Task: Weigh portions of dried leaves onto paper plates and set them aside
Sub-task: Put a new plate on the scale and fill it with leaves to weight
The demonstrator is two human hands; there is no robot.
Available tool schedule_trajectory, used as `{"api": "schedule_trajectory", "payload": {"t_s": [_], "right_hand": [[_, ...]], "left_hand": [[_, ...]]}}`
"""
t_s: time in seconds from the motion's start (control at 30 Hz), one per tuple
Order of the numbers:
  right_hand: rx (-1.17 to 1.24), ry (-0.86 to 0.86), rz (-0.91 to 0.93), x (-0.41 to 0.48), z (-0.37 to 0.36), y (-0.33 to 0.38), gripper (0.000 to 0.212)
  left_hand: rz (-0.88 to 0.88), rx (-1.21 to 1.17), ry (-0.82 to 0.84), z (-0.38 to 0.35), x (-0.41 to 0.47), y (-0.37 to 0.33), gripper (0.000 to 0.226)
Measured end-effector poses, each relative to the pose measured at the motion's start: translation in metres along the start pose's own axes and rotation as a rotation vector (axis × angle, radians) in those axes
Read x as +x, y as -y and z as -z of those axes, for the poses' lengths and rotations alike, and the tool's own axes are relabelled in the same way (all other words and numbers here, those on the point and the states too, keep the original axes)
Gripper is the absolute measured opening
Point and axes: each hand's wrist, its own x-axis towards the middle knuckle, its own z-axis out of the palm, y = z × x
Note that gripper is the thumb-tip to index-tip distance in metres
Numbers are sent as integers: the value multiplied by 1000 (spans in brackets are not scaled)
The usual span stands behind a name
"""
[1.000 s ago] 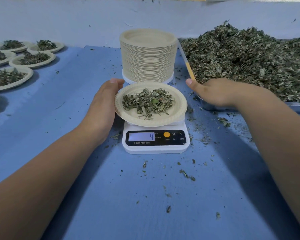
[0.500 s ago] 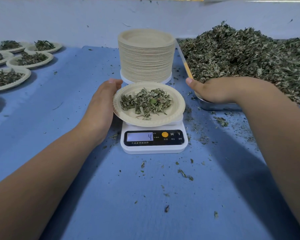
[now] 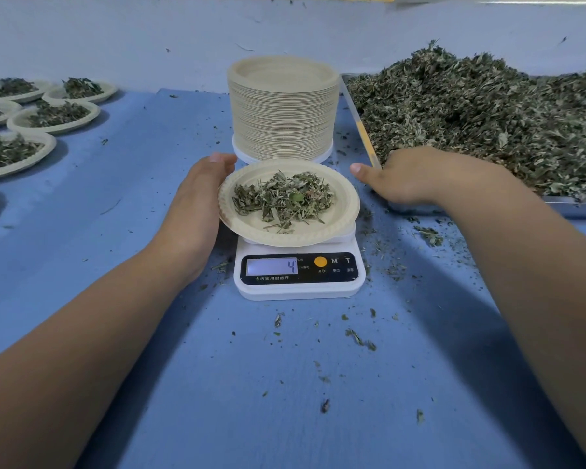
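Observation:
A paper plate (image 3: 340,211) with a small portion of dried leaves (image 3: 282,199) sits on the white digital scale (image 3: 300,282), which reads 4. The plate hangs a little off the scale's left side. My left hand (image 3: 197,204) cups the plate's left rim, thumb at its far edge and fingers hidden under it. My right hand (image 3: 416,176) rests on the near left corner of the metal tray (image 3: 569,206), thumb stretched out and fingers lying in the big heap of dried leaves (image 3: 481,120).
A tall stack of empty paper plates (image 3: 282,110) stands just behind the scale. Several filled plates (image 3: 53,117) lie at the far left on the blue table (image 3: 149,184). Leaf crumbs are scattered around the scale and in front of it.

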Motion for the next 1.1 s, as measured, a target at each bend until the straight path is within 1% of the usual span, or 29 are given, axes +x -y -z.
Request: {"api": "schedule_trajectory", "payload": {"t_s": [0.17, 0.33, 0.5, 0.6, 0.67, 0.77, 0.8, 0.87, 0.97, 1.03, 1.1], "right_hand": [[-33, -147, 3, 5, 6, -2, 72], [-11, -199, -12, 10, -6, -1, 56], [146, -184, -53, 14, -9, -6, 65], [262, -283, -27, 17, -5, -13, 62], [278, -338, 0, 17, -6, -16, 60], [261, -355, 12, 16, -8, -19, 58], [266, -386, 23, 14, -6, -18, 57], [303, -530, 80, 7, 3, -12, 56], [382, -768, 216, -12, 22, 13, 55], [469, -831, 329, -28, 28, 39, 53], [532, -782, 448, -44, 25, 65, 47]], "left_hand": [[4, 6, 13, -1, -2, -3, 39], [-12, 15, 0, -3, -3, -4, 41], [-2, 18, -13, -4, -4, -5, 41], [-10, 21, -5, -4, -4, -6, 44], [-5, 20, -11, -4, -4, -6, 43], [2, 26, -14, -3, -5, -6, 44], [5, 27, -13, -3, -5, -6, 44], [15, 26, -14, -2, -5, -6, 43], [10, 38, -9, -3, -5, -7, 44], [1, 30, -11, -4, -5, -8, 45], [1, 21, -12, -5, -5, -8, 45]]}}
